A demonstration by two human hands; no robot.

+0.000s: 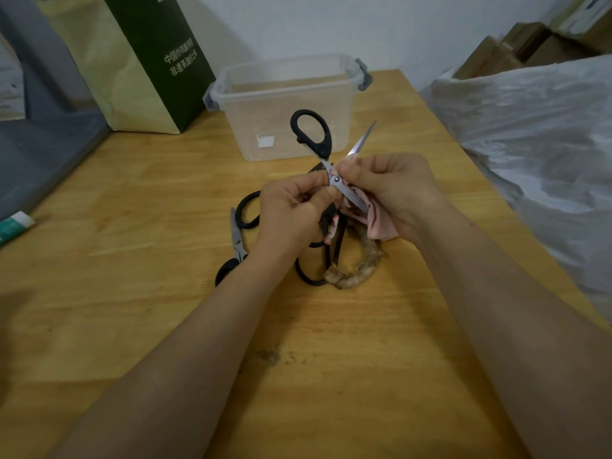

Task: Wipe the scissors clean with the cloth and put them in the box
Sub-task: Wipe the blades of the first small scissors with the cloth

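My left hand (291,210) grips black-handled scissors (313,134) near the pivot, blades spread open, one handle loop up in front of the box. My right hand (387,193) pinches a pink cloth (381,223) around one blade, whose tip sticks up toward the box. The clear plastic box (284,104) with grey latches stands open just beyond my hands. Another pair of black-handled scissors (236,236) lies on the wooden table (132,260) under my left wrist. More black scissors (311,273) lie partly hidden below my hands.
A frayed brownish cloth strip (357,270) lies beside the hidden scissors. A green and tan paper bag (132,61) stands at the back left. A small tube (15,225) lies at the left edge. White plastic sheeting (536,134) covers boxes to the right.
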